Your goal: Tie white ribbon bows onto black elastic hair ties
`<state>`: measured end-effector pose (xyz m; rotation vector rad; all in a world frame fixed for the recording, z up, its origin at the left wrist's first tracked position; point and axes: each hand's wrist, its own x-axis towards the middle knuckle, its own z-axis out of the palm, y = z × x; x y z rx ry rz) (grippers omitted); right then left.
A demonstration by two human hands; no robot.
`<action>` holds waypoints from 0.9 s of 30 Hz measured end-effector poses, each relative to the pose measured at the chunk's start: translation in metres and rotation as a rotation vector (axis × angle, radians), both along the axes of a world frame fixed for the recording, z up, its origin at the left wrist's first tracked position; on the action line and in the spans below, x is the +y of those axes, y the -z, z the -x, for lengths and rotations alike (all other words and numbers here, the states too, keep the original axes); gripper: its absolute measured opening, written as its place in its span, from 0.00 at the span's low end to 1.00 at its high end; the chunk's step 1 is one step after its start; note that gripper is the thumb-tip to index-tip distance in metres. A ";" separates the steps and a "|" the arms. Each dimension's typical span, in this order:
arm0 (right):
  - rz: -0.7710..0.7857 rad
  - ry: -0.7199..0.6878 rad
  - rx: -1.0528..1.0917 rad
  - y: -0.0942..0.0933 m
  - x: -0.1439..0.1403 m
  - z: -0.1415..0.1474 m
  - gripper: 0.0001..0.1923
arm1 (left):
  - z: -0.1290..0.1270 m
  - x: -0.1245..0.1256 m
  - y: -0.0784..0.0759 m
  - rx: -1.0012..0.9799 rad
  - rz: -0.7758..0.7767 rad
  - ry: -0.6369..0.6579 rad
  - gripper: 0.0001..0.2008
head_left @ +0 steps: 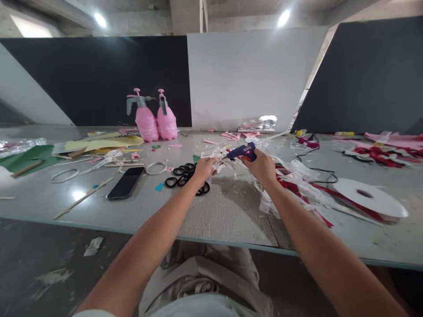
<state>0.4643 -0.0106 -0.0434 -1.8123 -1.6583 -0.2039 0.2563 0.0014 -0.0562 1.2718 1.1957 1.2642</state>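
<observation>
My right hand is wrapped round the handle of a blue hot glue gun, whose small red light is lit. Its nozzle points left, at my left hand. The fingers of that hand are closed on a white printed ribbon, close to the nozzle tip; whether they touch is too small to tell. Beside and partly under my left hand lie several black hair ties. Loose white and red ribbon is heaped to the right of my right hand.
A phone lies left, near a white ring and a thin stick. Two pink spray bottles stand behind. On the right are a white ribbon spool, a black cord and red ribbon pieces.
</observation>
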 end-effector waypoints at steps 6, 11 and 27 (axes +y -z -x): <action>-0.010 -0.029 -0.005 0.002 0.003 -0.003 0.20 | 0.002 0.004 0.005 0.002 -0.034 0.009 0.12; -0.005 -0.035 -0.011 0.003 0.005 -0.004 0.19 | 0.003 0.006 0.006 0.015 -0.011 0.013 0.12; -0.025 -0.113 0.030 0.001 0.003 -0.006 0.17 | 0.004 0.005 0.003 0.013 0.013 -0.021 0.12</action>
